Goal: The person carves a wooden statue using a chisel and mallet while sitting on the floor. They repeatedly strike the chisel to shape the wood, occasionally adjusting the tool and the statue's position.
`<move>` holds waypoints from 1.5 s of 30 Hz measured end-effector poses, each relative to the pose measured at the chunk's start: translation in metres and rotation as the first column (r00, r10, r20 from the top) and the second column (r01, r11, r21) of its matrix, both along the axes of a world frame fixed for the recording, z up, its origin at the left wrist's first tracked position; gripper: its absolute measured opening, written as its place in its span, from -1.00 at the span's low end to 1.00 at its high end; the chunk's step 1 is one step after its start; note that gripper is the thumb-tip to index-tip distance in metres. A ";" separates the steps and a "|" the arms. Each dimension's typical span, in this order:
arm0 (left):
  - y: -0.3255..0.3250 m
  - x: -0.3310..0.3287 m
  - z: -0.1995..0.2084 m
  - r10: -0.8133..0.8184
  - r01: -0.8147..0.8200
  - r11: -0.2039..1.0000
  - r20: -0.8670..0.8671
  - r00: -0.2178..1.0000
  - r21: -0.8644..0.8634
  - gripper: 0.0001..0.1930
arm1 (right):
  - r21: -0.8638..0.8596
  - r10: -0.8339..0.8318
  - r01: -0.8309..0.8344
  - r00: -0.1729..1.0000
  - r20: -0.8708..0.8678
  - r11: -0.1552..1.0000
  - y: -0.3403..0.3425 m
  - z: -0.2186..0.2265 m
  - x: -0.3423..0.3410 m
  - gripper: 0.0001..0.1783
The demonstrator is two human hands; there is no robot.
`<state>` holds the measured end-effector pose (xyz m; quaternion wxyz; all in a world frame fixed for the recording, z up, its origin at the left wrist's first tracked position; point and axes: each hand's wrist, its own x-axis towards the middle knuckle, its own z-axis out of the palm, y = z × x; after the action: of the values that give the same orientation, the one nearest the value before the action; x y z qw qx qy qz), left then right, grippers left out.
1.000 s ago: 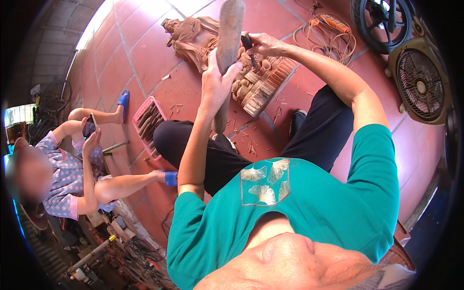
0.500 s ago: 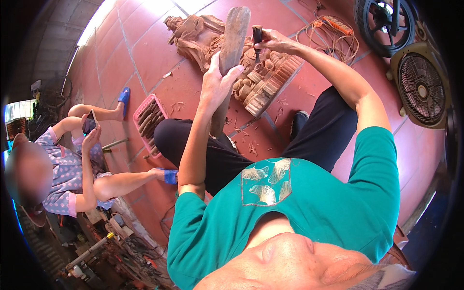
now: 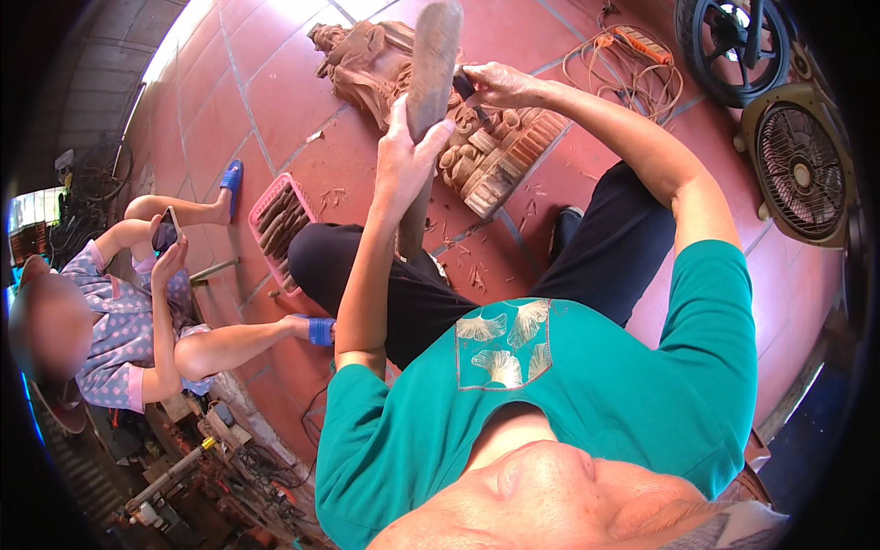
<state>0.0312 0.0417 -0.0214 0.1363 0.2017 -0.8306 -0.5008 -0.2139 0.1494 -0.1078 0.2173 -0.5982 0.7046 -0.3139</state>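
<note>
A long wooden club-like mallet (image 3: 434, 64) is gripped in my left hand (image 3: 403, 167), its broad end up and its narrow end down by my knee. My right hand (image 3: 500, 86), at the upper middle, has its fingers closed round the dark handle of a chisel (image 3: 466, 90). The mallet's edge partly covers the chisel, and I cannot make out its tip. Beneath both hands a carved brown wooden sculpture (image 3: 365, 66) lies on the floor, its ridged base (image 3: 513, 151) toward me.
Wood shavings (image 3: 478, 277) litter the red tiles. A pink basket (image 3: 267, 197) of tools stands left of my knee. Further left sits a person (image 3: 137, 321) holding a phone (image 3: 166, 234). An orange power strip with cord (image 3: 641, 44), a wheel (image 3: 733, 50) and a fan (image 3: 799, 174) are at the right.
My right hand has shifted left and slightly down with the chisel, whose handle now sits beside the mallet. The mallet's broad end has moved a little up and left.
</note>
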 end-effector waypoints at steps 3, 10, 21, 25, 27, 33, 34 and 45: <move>-0.012 0.001 -0.022 -0.056 0.059 0.982 0.021 0.998 -0.182 -0.35 | 0.062 0.008 -0.007 1.000 -0.019 0.998 -0.002 -0.003 0.003 -0.56; 0.006 -0.002 0.014 0.026 -0.023 0.999 -0.123 0.992 0.023 -0.29 | -0.065 0.010 -0.007 0.999 0.048 0.998 0.007 0.005 0.002 -0.57; -0.002 0.005 0.007 -0.026 0.068 0.981 0.222 0.975 -0.182 -0.36 | -0.126 0.131 -0.128 0.991 0.012 0.984 -0.001 0.003 -0.007 -0.72; -0.001 0.007 0.001 -0.055 0.111 0.972 0.256 0.965 -0.209 -0.27 | -0.104 0.056 -0.045 0.992 0.109 0.994 0.004 -0.021 -0.012 -0.79; 0.003 0.004 -0.004 -0.057 0.113 0.956 0.208 0.977 -0.271 -0.24 | -0.052 0.022 -0.015 0.991 0.133 0.999 0.011 -0.034 -0.031 -0.82; 0.004 0.006 -0.016 -0.100 0.128 0.963 0.128 0.987 -0.237 -0.34 | 0.009 -0.001 -0.001 0.971 0.240 1.000 0.008 -0.035 -0.030 -0.84; 0.005 0.005 -0.018 -0.096 0.117 0.959 0.094 0.991 -0.257 -0.34 | 0.017 0.002 -0.005 0.977 0.215 1.000 0.008 -0.036 -0.031 -0.84; 0.005 0.007 -0.001 -0.130 0.150 0.984 0.181 0.975 -0.101 -0.27 | -0.051 0.042 -0.026 0.941 0.335 0.998 0.010 -0.038 -0.030 -0.88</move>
<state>0.0382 0.0465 -0.0228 0.0390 0.1772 -0.8787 -0.4416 -0.2440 0.1599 -0.1460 0.3257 -0.5528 0.6397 -0.4233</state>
